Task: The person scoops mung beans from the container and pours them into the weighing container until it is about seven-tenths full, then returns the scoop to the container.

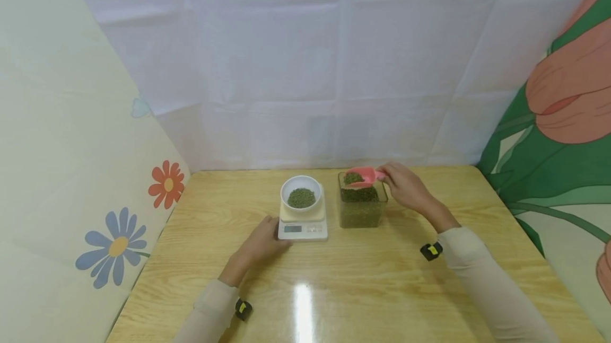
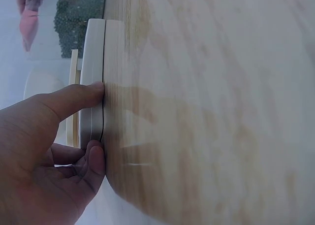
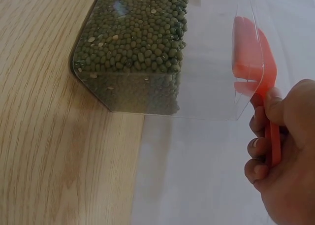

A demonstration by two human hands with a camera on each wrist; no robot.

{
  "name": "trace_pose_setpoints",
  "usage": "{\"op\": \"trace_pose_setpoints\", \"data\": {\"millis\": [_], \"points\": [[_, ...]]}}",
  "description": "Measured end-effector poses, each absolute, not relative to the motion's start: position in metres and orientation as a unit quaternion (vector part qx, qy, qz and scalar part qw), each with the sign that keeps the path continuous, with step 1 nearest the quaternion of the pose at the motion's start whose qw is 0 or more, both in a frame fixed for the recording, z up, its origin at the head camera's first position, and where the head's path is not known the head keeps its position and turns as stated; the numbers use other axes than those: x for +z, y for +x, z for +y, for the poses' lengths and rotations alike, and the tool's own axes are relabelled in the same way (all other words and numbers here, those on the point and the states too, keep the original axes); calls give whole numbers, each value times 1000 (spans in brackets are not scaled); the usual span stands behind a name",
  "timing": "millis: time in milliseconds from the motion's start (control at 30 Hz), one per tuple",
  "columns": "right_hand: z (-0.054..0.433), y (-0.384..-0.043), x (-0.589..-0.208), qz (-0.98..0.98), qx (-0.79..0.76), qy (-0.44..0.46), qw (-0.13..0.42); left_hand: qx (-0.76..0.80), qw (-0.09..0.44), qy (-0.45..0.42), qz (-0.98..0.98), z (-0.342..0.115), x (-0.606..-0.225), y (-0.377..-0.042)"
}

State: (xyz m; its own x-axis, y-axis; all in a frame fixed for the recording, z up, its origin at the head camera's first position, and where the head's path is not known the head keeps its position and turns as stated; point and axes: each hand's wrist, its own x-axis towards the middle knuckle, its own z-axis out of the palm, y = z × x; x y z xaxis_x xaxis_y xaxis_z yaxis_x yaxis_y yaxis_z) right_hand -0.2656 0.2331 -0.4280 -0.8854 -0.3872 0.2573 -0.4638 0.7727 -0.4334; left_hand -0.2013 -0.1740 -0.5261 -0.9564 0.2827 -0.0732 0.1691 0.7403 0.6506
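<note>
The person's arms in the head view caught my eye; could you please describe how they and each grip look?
The left sleeve and right sleeve are plain light beige, ending in cuffs. A small black block marked with yellow sits by the left cuff, a matching one by the right. The left grip and right grip are bare, ungloved hands.

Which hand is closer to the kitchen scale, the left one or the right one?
The left. The left hand touches the digital kitchen scale at its front left corner. The right hand is away to the scale's right, holding the pink scoop at the clear mung bean container.
</note>
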Motion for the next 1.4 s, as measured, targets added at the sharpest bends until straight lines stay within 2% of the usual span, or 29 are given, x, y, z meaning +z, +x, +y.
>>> {"op": "trace_pose_setpoints", "data": {"millis": [767, 1400], "points": [[231, -268, -424, -933, 255, 236, 92, 333, 77, 128, 931, -174, -526, -201], [222, -269, -412, -936, 252, 233, 82, 333, 73, 133, 930, -174, -527, -202]]}}
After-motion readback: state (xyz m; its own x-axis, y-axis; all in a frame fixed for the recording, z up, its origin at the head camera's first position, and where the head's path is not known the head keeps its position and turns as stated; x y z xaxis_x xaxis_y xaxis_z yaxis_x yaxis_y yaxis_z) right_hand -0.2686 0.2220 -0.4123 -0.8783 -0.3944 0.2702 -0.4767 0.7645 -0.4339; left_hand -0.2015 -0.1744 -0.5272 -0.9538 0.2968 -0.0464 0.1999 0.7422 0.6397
